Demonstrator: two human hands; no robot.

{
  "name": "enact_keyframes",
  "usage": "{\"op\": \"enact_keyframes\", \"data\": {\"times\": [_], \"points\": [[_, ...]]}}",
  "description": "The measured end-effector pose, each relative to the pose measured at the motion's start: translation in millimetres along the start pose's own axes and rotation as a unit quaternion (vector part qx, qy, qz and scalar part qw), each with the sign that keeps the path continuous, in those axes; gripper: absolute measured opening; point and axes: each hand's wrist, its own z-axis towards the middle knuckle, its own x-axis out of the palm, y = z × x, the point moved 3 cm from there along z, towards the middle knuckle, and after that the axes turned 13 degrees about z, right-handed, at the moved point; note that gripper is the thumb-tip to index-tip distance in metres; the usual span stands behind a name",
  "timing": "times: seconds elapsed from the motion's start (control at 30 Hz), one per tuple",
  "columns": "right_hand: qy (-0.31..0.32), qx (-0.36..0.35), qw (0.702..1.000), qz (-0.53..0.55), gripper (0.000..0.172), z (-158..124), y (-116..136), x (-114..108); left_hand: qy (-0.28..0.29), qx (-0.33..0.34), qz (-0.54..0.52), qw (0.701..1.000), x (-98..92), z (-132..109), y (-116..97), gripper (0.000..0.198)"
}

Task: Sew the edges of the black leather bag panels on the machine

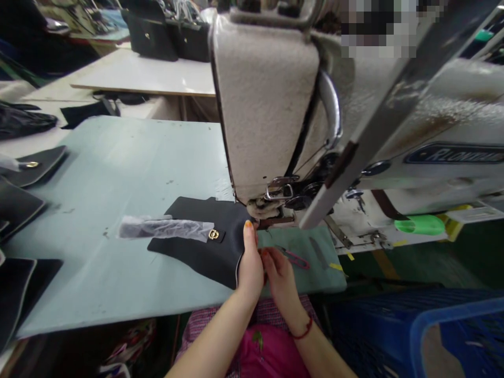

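A black leather bag panel (197,210) lies on the pale green tabletop, its right end under the head of a sewing machine (263,105). On the panel are a gold clasp (213,234) and a strap wrapped in clear plastic (165,229). My left hand (251,262) grips the panel's right edge, thumb on top and fingers hidden beneath. Close beside it, my right hand (279,275) has its thumb and fingers pinched together near that edge; what sits between them, if anything, is hidden.
Pink-handled thread snips (295,259) lie right of my hands. More black leather panels (23,199) rest at the table's left. A blue plastic crate (417,325) stands at the lower right. Black bags (169,34) stand on a white table (157,73) behind.
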Motion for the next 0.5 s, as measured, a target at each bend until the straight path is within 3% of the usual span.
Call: {"op": "enact_keyframes", "data": {"times": [0.1,0.2,0.3,0.33,0.4,0.43,0.5], "points": [[-0.031,-0.041,0.999,-0.005,0.031,9,27,3,-0.002,0.039,0.059,0.998,-30.7,-30,31,0.044],[0.01,-0.066,0.997,-0.031,0.04,21,50,20,-0.021,0.143,0.136,0.98,-87.2,-62,62,0.047],[0.051,-0.068,0.995,-0.051,0.05,31,60,41,-0.053,0.191,0.197,0.96,-148.5,-57,64,0.047],[0.048,-0.068,0.995,-0.048,0.051,34,60,46,-0.045,0.241,0.26,0.934,-161.4,-44,53,0.048],[0.023,-0.077,0.996,-0.04,0.05,36,58,54,0.0,0.373,0.408,0.833,-170.1,-6,21,0.052],[0.009,-0.088,0.995,-0.04,0.049,36,57,56,0.018,0.427,0.459,0.779,-168.3,16,3,0.057],[-0.005,-0.103,0.993,-0.052,0.047,35,55,57,0.108,0.496,0.534,0.676,-153.8,59,-28,0.069]]}}
